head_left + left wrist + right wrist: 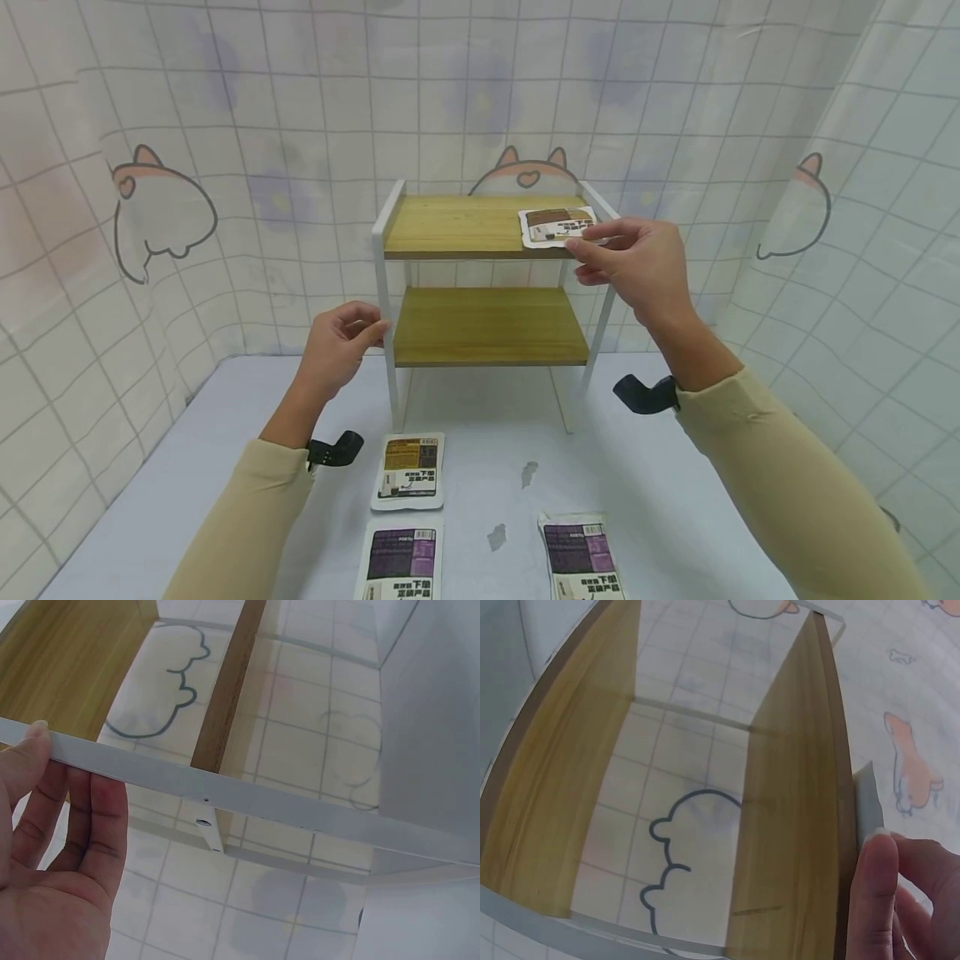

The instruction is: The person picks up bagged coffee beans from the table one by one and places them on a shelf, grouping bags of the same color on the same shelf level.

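Table (480,467), white on top, sits below both hands. Nearest is a purple pack (401,558), low down and a bit right of the left hand. Another purple pack (581,554) is far below the right hand, a bit to its left. A brown pack (408,475) lies just past the first one. The left hand (341,346) pinches the rack's left post (382,283) between thumb and fingers. Between the hands are the rack's low board (487,325) and top board (450,221). The right hand (633,262) pinches the edge of a held pack (555,227) at the right end of the top board; I can't tell if it lies flat there. Behind both hands hangs a cloth (300,125) with squares and animal drawings.
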{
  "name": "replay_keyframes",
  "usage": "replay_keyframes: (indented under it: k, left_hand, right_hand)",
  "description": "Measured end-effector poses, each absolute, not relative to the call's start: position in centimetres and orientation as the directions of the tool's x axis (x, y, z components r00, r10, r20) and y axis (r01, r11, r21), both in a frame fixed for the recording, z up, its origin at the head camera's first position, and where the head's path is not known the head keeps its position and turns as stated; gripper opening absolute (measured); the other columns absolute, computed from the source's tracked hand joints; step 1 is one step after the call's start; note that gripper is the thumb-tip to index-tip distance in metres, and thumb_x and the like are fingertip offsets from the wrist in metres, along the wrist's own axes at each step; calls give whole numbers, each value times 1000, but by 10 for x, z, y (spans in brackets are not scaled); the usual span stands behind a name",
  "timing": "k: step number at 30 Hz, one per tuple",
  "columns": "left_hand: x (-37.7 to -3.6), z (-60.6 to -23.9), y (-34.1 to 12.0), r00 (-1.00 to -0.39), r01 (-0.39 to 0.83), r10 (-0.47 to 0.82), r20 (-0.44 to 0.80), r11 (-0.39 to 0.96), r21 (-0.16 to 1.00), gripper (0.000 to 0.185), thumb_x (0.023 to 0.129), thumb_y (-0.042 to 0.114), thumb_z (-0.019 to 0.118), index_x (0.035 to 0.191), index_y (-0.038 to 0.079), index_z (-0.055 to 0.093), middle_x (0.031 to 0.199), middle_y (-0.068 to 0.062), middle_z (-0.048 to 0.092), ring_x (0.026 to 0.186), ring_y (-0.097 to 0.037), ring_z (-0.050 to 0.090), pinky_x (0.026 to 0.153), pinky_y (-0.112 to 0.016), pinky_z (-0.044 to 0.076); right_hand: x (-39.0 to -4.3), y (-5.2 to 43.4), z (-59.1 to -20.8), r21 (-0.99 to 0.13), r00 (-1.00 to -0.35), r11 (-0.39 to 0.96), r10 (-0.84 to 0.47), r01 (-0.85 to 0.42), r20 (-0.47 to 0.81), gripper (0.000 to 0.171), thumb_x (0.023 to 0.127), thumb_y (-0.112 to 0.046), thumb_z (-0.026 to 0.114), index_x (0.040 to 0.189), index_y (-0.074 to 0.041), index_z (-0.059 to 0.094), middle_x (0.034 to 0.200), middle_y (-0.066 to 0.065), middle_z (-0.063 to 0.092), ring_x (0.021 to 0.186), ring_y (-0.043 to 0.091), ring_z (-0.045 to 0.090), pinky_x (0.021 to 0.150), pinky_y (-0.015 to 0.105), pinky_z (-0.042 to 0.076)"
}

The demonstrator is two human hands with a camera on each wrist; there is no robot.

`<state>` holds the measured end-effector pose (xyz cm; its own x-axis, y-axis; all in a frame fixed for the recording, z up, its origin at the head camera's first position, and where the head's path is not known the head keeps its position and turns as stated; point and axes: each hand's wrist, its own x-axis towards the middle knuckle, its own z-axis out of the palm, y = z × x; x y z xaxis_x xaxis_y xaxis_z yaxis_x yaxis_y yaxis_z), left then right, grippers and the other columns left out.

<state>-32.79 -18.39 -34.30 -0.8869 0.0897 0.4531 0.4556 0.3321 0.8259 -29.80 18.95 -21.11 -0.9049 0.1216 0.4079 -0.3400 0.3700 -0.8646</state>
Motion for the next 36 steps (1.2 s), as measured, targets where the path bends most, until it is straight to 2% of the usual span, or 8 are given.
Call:
replay_keyframes:
  k: [8,19,36]
  left_hand:
    - [-328,-342,-185,-889,453,98,447,334,827,23,99,24,70,112,4,70,107,-11,69,98,-15,72,84,-20,59]
    - [-329,-343,-185,-886,462,106,452,309,832,26,99,21,70,115,1,69,107,-10,69,98,-12,71,84,-21,59]
    - [-328,-342,-184,-883,466,106,457,310,828,21,99,20,69,113,4,70,106,-9,69,97,-12,72,83,-21,60]
  right_hand:
    - [-298,189,-212,-858,-897,371,124,-355,424,43,85,-36,83,112,-4,76,103,12,77,69,14,76,70,25,62]
    - [-300,184,-212,-858,-889,367,144,-360,435,40,86,-35,83,110,-4,76,99,12,77,67,14,75,68,25,62]
    - [-302,181,-211,-850,-882,381,153,-364,447,38,88,-31,82,112,-2,76,100,17,77,64,12,74,65,25,62]
